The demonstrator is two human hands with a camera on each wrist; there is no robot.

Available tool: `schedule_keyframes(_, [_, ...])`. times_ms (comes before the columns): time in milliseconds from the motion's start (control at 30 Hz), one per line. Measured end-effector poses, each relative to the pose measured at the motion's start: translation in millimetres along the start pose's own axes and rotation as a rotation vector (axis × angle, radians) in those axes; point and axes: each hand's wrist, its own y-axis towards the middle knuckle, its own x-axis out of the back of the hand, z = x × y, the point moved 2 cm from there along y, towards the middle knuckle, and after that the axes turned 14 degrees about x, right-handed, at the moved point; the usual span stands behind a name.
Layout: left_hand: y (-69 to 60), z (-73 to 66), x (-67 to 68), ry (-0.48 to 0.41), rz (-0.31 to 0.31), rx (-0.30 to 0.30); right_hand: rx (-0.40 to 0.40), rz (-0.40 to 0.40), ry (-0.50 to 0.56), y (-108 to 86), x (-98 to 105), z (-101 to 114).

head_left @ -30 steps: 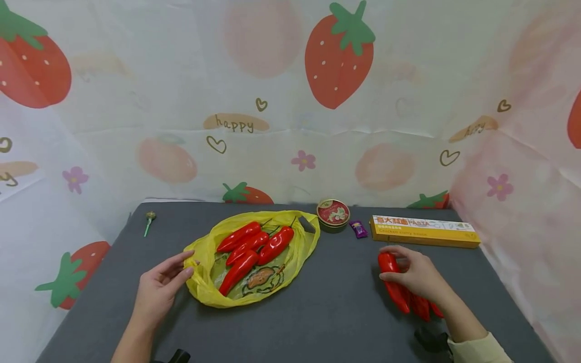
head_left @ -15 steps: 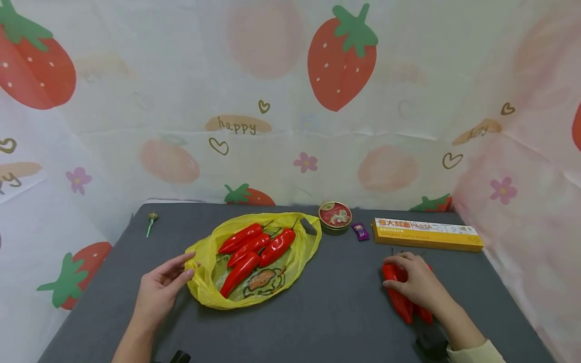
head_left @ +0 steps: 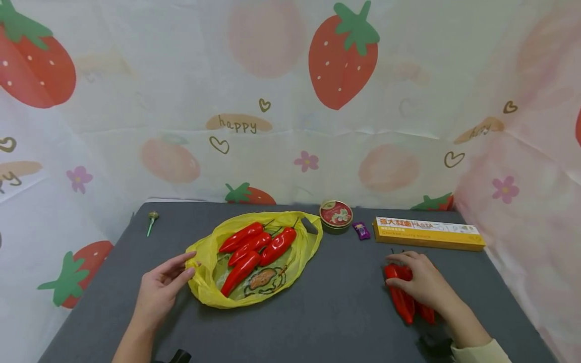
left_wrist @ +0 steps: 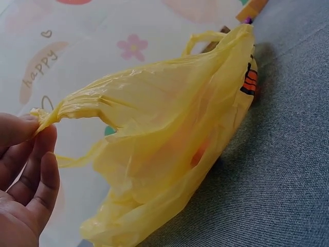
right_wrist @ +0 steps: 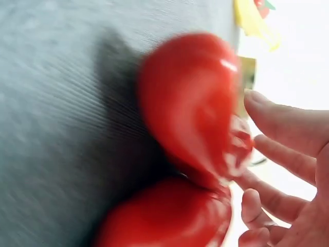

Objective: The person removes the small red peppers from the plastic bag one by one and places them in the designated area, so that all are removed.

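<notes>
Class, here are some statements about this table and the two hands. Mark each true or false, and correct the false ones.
1. The left hand pinches the edge of the yellow bag. True.
2. Four red peppers lie inside the bag. True.
3. The purple packet lies between the round tin and the pasta box. True.
4. The tin is at the bag's left side in the head view. False: it is at the right.
5. The right hand is on the pasta box. False: it is at the loose peppers outside the bag.

Peppers (head_left: 244,277) look smooth and glossy, bag (left_wrist: 169,108) crinkled plastic, tabletop (head_left: 345,297) matt.
</notes>
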Motion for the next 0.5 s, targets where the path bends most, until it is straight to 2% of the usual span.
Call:
schedule_keyframes(133, [0.2, -0.4, -1.8, 0.002, 0.005, 0.001, 0.017, -0.023, 0.017, 4.3, 17, 3])
schedule_keyframes(267, [-0.5, -0.6, -2.3, 0.011, 0.001, 0.005, 0.052, -0.078, 0.069, 14.0, 29, 12])
schedule_keyframes(500, [0.1, 0.1, -2.1, -0.008, 0.003, 0.007, 0.070, -0.140, 0.201, 35.7, 25, 33])
